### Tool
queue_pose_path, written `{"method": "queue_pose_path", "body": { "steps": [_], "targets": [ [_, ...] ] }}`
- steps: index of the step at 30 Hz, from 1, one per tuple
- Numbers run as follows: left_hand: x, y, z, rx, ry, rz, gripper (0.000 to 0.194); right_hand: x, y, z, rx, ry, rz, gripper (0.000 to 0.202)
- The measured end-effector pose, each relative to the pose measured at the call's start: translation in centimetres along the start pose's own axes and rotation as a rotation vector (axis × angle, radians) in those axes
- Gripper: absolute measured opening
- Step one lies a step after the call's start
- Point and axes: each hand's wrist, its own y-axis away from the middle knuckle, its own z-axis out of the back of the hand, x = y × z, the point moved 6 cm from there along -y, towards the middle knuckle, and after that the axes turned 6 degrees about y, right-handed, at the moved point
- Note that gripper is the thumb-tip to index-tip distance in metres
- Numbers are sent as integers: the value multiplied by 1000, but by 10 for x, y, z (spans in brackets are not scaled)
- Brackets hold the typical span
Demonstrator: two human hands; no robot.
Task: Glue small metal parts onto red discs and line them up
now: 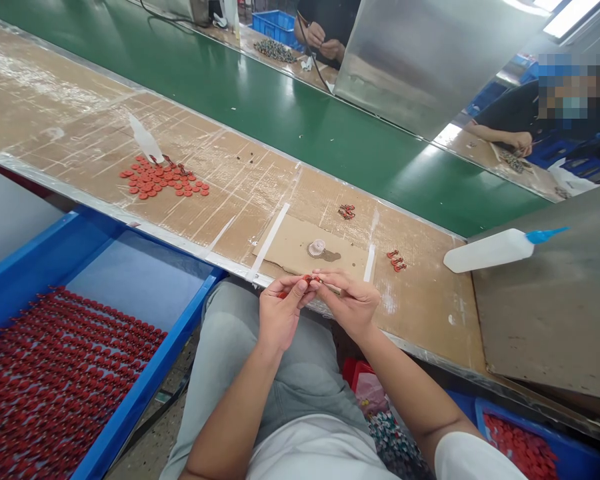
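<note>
Above my lap, at the table's front edge, my left hand (280, 312) and my right hand (351, 301) meet fingertip to fingertip. My left thumb and fingers pinch a small red piece (307, 279); its exact shape is partly covered. The right fingers are closed at the same spot, and what they grip is mostly hidden. Just beyond both hands lies a cardboard sheet (290, 243) taped to the table. On it stands a small whitish cup (317, 247) beside a dark wet stain.
Red discs (155, 179) lie in a heap at left by a white bottle (145, 139). Small red parts (347, 212) sit right of centre. A blue-tipped bottle (490, 251) leans at right. A blue tray (180, 327) holds rows of red pieces. Behind runs a green belt (280, 100); co-workers sit beyond.
</note>
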Motion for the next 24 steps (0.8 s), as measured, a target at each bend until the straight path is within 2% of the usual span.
{"method": "queue_pose_path", "body": {
  "steps": [4, 8, 14, 24],
  "targets": [
    [1, 2, -3, 27, 3, 0, 8, -3, 1, 4, -33, 60, -24, 24],
    [1, 6, -7, 56, -38, -16, 16, -5, 3, 8, -73, 19, -42, 26],
    [0, 7, -4, 3, -101, -85, 15, -11, 8, 5, -109, -53, -98, 28],
    [2, 8, -4, 13, -157, -154, 16, -22, 14, 7, -123, -72, -183, 19]
  ]
}}
